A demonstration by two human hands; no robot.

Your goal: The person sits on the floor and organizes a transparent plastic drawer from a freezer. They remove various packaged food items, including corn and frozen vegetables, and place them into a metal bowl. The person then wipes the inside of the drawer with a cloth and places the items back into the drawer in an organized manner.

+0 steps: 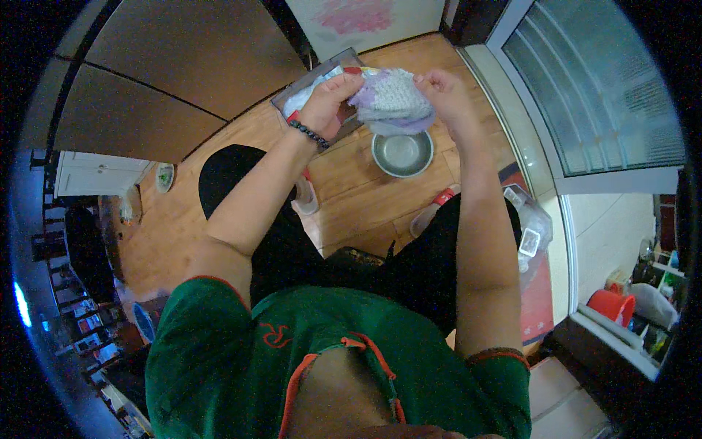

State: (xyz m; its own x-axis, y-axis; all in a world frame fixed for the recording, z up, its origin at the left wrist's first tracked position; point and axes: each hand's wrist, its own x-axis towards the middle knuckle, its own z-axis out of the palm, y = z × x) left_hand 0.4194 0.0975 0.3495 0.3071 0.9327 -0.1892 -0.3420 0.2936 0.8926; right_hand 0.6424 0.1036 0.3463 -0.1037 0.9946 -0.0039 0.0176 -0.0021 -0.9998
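Note:
My left hand (327, 101) and my right hand (443, 92) both grip a small stack of knitted cloths (393, 102), pale grey on top with lilac layers under it. The stack is held in the air above a round metal bowl (402, 153) that stands on the wooden floor (351, 183). A dark bead bracelet circles my left wrist. Behind my left hand lies a grey tray (316, 84) with more pale cloths in it, partly hidden by my fingers.
A white bottle with a red part (306, 194) stands by my left knee, and a red-capped bottle (433, 210) by my right knee. A clear plastic container (528, 223) sits at the right, near a sliding glass door (585, 88). Brown cabinet panels (175, 66) rise at the far left.

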